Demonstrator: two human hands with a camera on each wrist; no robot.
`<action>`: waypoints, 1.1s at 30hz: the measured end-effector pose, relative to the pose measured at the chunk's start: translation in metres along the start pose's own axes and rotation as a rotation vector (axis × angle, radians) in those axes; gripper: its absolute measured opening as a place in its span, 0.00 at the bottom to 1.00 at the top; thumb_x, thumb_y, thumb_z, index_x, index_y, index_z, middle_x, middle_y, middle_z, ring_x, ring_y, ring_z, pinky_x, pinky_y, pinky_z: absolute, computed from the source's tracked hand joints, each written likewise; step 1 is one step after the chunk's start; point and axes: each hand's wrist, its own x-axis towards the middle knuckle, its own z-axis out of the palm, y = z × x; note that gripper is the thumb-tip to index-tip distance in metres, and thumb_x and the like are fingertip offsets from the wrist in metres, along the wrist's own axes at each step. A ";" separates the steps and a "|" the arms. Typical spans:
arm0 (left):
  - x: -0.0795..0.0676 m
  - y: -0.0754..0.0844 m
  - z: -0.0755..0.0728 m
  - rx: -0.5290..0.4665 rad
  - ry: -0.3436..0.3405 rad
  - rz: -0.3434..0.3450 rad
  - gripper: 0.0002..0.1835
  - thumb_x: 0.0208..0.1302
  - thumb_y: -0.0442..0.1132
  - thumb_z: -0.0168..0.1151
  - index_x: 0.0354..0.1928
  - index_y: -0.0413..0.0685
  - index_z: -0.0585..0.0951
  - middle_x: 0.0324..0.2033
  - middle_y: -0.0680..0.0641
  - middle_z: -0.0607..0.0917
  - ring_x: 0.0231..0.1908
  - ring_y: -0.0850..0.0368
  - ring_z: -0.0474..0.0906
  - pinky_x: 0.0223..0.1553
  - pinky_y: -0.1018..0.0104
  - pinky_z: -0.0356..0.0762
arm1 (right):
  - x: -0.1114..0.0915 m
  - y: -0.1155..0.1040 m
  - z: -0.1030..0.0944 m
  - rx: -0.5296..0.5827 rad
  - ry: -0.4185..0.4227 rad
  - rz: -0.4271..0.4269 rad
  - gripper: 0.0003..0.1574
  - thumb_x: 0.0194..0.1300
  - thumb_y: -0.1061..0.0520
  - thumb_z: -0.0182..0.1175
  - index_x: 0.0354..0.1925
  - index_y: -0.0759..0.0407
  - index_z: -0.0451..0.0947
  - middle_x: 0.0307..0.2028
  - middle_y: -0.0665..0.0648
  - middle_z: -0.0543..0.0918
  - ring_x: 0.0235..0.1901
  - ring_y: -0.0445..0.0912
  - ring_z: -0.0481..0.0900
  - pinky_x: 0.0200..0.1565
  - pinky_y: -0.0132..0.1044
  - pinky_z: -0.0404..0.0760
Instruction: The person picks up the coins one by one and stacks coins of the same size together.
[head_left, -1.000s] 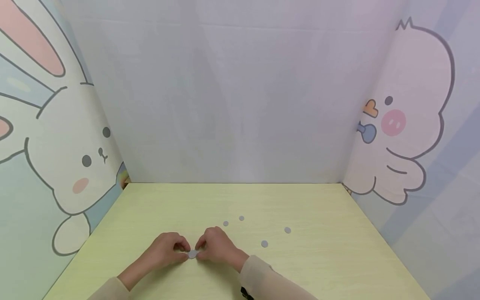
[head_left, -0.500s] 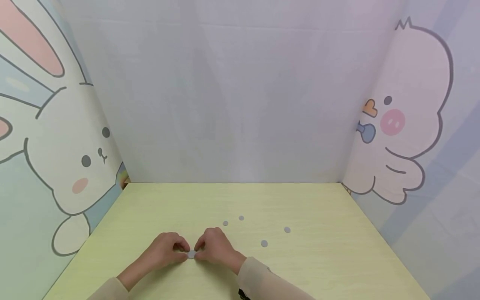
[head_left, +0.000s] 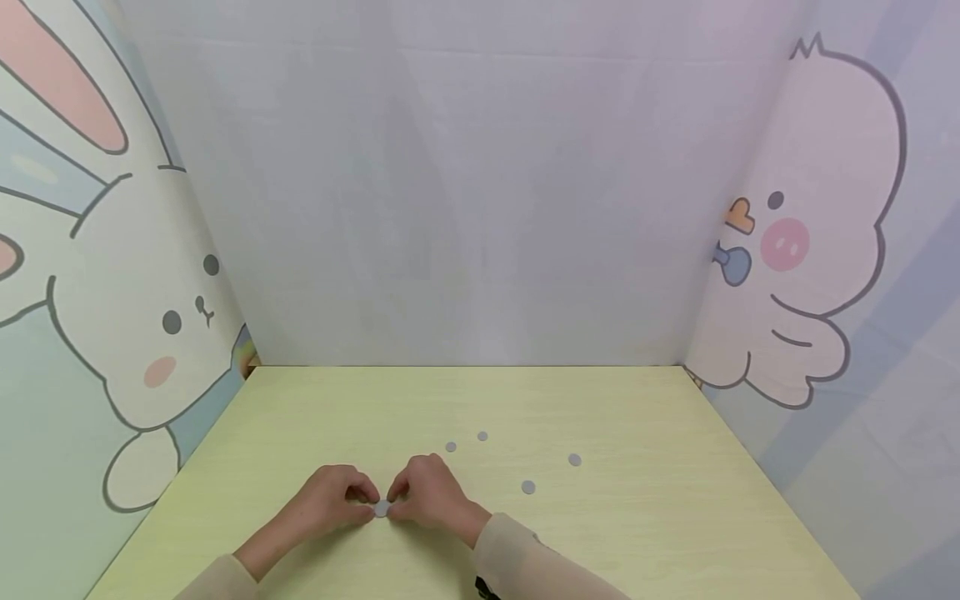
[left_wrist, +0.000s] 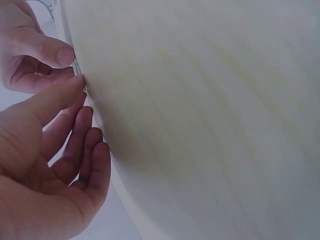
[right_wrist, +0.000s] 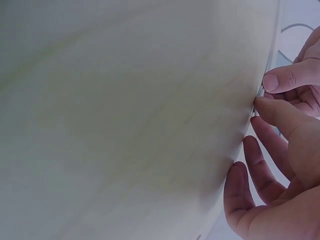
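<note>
Low in the head view, left of centre, a silver-grey coin [head_left: 382, 509] lies flat at the tabletop between both hands. My left hand [head_left: 330, 502] meets its left edge with thumb and curved index finger. From the right, my right hand [head_left: 433, 496] has its thumb and index fingertip at the opposite edge. Both wrist views show the two thumbs close together near the table surface, with a thin sliver of the coin [left_wrist: 77, 69] between them. The other fingers of the left hand [left_wrist: 55, 165] and the right hand [right_wrist: 280, 165] are bent, touching or close to the table.
Several more grey coins lie scattered beyond the right hand: one coin [head_left: 451, 447] and another [head_left: 482, 436] farther back, one [head_left: 528, 487] nearer, and one [head_left: 574, 460] farther right. The pale yellow table [head_left: 637, 533] is bounded by a plain back curtain [head_left: 465, 208] and printed side curtains.
The right hand and the coin between the hands have slid very slightly left. The left hand stays nearly still, and the scattered coins keep their places.
</note>
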 end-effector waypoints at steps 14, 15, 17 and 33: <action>-0.001 0.001 -0.002 -0.012 -0.014 0.007 0.08 0.57 0.36 0.81 0.37 0.54 0.89 0.34 0.59 0.86 0.35 0.63 0.80 0.37 0.69 0.78 | 0.001 -0.001 0.000 0.004 -0.020 0.015 0.04 0.56 0.52 0.82 0.30 0.43 0.94 0.24 0.34 0.83 0.27 0.32 0.66 0.35 0.25 0.65; -0.001 0.000 -0.002 -0.012 -0.014 0.011 0.08 0.57 0.36 0.81 0.37 0.54 0.89 0.34 0.59 0.86 0.35 0.63 0.80 0.37 0.69 0.78 | 0.001 -0.002 0.000 0.005 -0.019 0.016 0.04 0.56 0.52 0.82 0.30 0.44 0.94 0.24 0.34 0.83 0.27 0.32 0.66 0.35 0.25 0.66; -0.001 0.000 -0.002 -0.013 -0.014 0.014 0.08 0.57 0.37 0.81 0.37 0.54 0.89 0.33 0.59 0.86 0.35 0.63 0.80 0.37 0.69 0.77 | 0.001 -0.002 0.000 0.007 -0.018 0.019 0.04 0.56 0.52 0.82 0.30 0.44 0.94 0.24 0.34 0.83 0.27 0.32 0.66 0.35 0.25 0.66; 0.000 -0.001 0.000 0.030 -0.009 0.042 0.07 0.59 0.36 0.79 0.35 0.55 0.89 0.32 0.60 0.85 0.34 0.67 0.79 0.37 0.69 0.78 | 0.002 0.000 0.000 -0.037 0.000 -0.037 0.04 0.55 0.53 0.82 0.30 0.46 0.94 0.25 0.36 0.84 0.27 0.30 0.66 0.36 0.24 0.66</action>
